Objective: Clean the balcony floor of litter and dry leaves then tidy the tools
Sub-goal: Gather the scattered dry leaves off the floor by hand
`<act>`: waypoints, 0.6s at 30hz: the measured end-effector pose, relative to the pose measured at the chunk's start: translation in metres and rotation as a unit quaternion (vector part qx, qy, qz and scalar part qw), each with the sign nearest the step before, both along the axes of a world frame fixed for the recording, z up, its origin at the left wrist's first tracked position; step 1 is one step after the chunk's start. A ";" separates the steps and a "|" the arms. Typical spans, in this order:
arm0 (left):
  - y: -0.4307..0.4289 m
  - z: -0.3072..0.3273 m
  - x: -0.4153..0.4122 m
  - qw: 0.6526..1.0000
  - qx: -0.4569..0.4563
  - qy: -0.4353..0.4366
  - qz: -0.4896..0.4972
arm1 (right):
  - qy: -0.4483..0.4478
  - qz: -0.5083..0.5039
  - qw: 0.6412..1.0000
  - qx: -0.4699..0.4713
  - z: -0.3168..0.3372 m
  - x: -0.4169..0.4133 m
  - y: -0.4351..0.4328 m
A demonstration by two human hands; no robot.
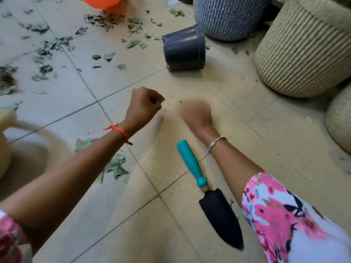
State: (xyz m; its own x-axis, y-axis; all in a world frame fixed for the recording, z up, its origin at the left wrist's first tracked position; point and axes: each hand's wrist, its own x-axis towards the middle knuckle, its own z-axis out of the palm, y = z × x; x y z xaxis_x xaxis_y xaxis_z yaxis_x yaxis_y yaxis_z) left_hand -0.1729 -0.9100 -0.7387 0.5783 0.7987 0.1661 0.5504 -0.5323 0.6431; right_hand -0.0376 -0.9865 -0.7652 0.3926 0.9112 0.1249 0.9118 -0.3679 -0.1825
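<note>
Dry green-grey leaves (57, 44) lie scattered over the tiled floor (117, 215) at the upper left, with a smaller clump (115, 168) under my left forearm. A trowel (207, 192) with a teal handle and black blade lies on the tiles between my forearms. My left hand (144, 105) hovers above the floor, curled into a fist with nothing visible in it. My right hand (195, 112) is just to its right, blurred by motion, back of the hand up; its fingers cannot be made out. Neither hand touches the trowel.
A small dark plastic pot (184, 48) lies on its side ahead. Behind it stands a grey ribbed planter (228, 18); a beige ribbed planter (303, 48) and another (340, 118) line the right. An orange object (102, 1) sits at the top. A blurred cream object (5, 139) is at the left edge.
</note>
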 end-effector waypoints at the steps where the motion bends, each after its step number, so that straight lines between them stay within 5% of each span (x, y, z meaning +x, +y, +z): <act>1: -0.009 0.006 -0.018 1.000 -0.020 -0.017 0.017 | 0.021 -0.019 0.999 -0.016 0.004 -0.001 0.003; 4: -0.033 0.017 -0.075 0.997 -0.048 -0.045 0.050 | 0.176 -0.115 0.978 0.008 0.019 -0.003 0.012; 9: -0.061 0.013 -0.153 0.988 -0.105 -0.078 0.076 | 0.438 -0.158 0.880 0.093 0.052 -0.062 0.006; 15: -0.069 -0.003 -0.179 0.985 -0.090 -0.132 0.067 | 0.529 -0.159 0.828 0.097 0.035 -0.135 -0.009; 18: -0.071 -0.019 -0.185 0.992 -0.043 -0.028 0.113 | 0.562 -0.178 0.800 0.112 0.028 -0.144 -0.015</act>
